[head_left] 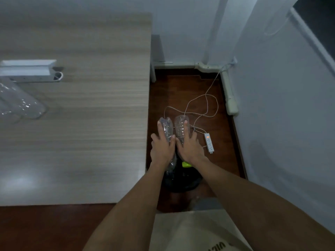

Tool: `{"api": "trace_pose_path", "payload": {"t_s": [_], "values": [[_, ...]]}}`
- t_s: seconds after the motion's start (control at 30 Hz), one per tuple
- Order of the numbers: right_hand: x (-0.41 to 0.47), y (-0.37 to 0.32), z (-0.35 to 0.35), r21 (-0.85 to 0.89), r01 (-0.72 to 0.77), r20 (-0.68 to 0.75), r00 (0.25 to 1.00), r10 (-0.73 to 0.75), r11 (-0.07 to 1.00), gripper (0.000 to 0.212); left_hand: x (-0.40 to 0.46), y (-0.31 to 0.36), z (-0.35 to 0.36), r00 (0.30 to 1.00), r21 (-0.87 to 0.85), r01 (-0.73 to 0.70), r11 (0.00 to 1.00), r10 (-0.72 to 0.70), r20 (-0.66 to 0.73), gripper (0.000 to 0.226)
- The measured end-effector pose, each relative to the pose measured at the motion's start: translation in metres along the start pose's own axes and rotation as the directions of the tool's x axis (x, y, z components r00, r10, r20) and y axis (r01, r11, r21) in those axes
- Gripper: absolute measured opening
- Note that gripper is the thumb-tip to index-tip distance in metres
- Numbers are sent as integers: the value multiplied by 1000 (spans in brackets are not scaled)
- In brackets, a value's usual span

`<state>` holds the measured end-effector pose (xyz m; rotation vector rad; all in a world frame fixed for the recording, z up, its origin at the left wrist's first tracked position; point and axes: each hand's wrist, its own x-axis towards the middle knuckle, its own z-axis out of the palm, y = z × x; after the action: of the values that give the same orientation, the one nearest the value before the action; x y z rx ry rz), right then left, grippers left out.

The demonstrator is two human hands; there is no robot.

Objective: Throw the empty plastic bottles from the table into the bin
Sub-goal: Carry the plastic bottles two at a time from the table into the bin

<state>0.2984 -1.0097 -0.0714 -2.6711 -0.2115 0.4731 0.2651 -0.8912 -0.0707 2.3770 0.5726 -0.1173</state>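
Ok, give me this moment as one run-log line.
left hand: holds clear bottle | right hand: holds second clear bottle | both above black bin | more bottles on table

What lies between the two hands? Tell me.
Head view: nothing separate. The left hand and right hand each hold a bottle, the bottles side by side above the bin.

Head-worn view, steep downward, close over table (90, 124) edge

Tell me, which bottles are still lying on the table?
The clear bottles at the table's far left edge; the other two are held over the bin.
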Motion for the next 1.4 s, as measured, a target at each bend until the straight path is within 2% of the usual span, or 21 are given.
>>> {"api": "trace_pose_path", "payload": {"t_s": [0.2,0.47,0.93,1.1,1.23,1.4], "values": [[-6,57,3,-2,-33,47,998,33,999,79,-11,20,40,995,54,55,997,-59,77,78],[8,92,36,20,-54,98,994,52,998,79,-1,4,83,974,63,148,987,-157,163,78],[90,190,235,-40,-53,166,984,59,998,79,70,-132,266,929,150,237,960,-269,255,79],[113,214,294,-25,-76,181,980,80,997,79,90,-170,321,937,184,213,960,-254,241,78],[125,222,310,-16,-84,237,968,85,996,80,101,-179,332,928,170,221,961,-260,265,74],[118,209,282,-55,-68,294,952,81,996,80,100,-161,300,922,241,210,947,-274,273,71]]}}
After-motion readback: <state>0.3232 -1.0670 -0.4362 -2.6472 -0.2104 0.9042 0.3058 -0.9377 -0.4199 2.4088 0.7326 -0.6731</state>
